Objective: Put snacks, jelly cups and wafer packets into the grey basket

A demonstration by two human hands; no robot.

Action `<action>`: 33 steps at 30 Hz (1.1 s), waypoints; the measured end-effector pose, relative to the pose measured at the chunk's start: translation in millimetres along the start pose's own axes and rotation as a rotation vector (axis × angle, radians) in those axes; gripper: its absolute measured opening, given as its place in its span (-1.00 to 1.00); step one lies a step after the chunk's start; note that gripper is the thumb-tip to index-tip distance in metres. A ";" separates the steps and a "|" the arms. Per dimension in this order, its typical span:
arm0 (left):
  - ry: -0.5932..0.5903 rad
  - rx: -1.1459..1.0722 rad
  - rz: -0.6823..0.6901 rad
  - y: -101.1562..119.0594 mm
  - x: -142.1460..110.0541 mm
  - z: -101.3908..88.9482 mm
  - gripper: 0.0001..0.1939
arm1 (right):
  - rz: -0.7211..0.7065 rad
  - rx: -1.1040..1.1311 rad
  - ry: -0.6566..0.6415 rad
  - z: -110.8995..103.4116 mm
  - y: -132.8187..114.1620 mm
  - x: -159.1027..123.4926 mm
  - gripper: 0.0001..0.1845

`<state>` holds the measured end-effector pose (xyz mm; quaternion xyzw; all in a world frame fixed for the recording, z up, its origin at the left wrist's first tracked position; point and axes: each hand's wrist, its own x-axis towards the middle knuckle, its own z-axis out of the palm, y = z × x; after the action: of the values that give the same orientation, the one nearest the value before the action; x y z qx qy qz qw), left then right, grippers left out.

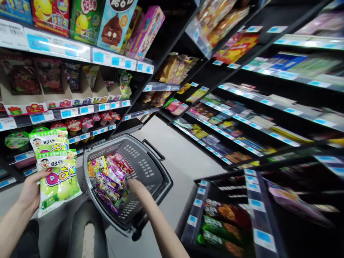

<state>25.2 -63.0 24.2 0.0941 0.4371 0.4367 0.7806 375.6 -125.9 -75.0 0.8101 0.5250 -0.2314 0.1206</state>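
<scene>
Left grip (30, 190) pinches green bags (59, 186), the rear partly hidden; right grip (136, 187), blurred in the basket (129, 141), cannot be judged. Open floor (174, 152) lies rightward.

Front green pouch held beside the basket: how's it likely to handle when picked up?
Probably floppy, at least at the edges: the front green pouch looks like thin, crinkled film. Likely slick, given its glossy sheen. It may slide against the similar pouch behind it, since the two overlap.
</scene>
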 end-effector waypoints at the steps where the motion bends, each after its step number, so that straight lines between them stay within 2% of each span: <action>1: 0.001 -0.014 -0.015 -1.7 0.9 -0.6 -0.37 | -0.017 0.006 0.022 -12.2 -2.5 -6.7 -0.88; 4: -0.015 -0.052 -0.078 -8.8 4.4 -1.7 -0.37 | -0.208 0.252 0.159 -41.7 -27.4 -39.7 -0.73; 6: -0.062 -0.071 -0.117 -14.9 6.7 -1.3 -0.37 | -0.443 0.728 0.252 -46.6 -59.6 -68.2 -0.66; 8: -0.124 -0.085 -0.155 -21.4 8.4 0.0 -0.39 | -0.555 1.010 0.185 -39.6 -97.1 -92.9 -0.53; 10: -0.191 -0.085 -0.186 -27.7 9.2 1.6 -0.41 | -0.602 1.202 0.015 -27.0 -130.1 -107.3 -0.46; 13: -0.268 -0.065 -0.180 -36.0 9.8 2.9 -0.44 | -0.603 1.436 -0.137 -10.8 -158.4 -109.8 -0.51; 17: -0.307 -0.066 -0.140 -40.8 12.0 1.4 -0.46 | -0.535 1.552 -0.114 0.7 -162.5 -101.6 -0.58; 20: -0.310 -0.155 -0.070 -33.6 12.5 1.6 -0.47 | -0.431 1.695 0.047 8.5 -156.2 -98.1 -0.64; 22: -0.330 -0.206 0.010 -24.0 11.1 3.0 -0.50 | -0.354 1.916 0.138 13.2 -151.0 -97.7 -0.65; 24: -0.351 -0.199 0.077 -14.2 9.3 3.9 -0.51 | -0.341 2.182 0.056 16.7 -145.9 -98.7 -0.69; 28: -0.358 -0.123 0.147 -5.4 10.5 2.1 -0.47 | -0.499 2.501 -0.327 23.4 -141.5 -102.0 -0.82; 33: -0.370 -0.058 0.125 -10.5 16.0 1.3 -0.48 | -0.621 2.703 -0.419 32.6 -148.5 -103.2 -0.83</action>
<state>36.2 -56.8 9.9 0.1772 0.2666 0.4721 0.8213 197.6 -159.9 -44.4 0.1017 0.0273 -0.6832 -0.7226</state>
